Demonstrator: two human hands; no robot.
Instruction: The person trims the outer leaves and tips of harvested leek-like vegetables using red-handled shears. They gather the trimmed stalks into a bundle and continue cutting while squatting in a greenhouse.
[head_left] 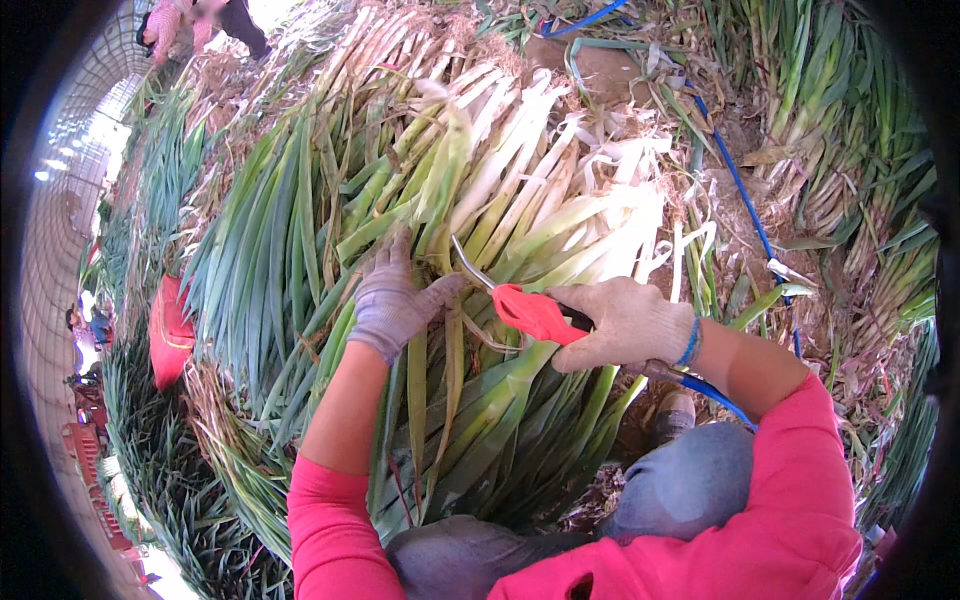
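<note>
My right hand (625, 325), in a pale knitted glove, is closed around an air blow gun (530, 310) with red wrapping and a thin bent metal nozzle. Its nozzle points up and left over a heap of Welsh onions (520, 190). A blue hose (715, 393) runs from beneath that hand towards my right arm. My left hand (392, 300), in a greyish-lilac glove, rests against the onions' green leaves, thumb apart from the fingers. White stalks and roots fan to the upper right; long leaves (265, 250) spread to the left and below.
More onions (850, 120) lie along the right. A blue hose (745, 185) crosses the littered ground there. On the left are a red bag-like thing (170, 330) and dark green leaves (170, 470). Another person (205, 22) is at the upper left. My bent knees are close below.
</note>
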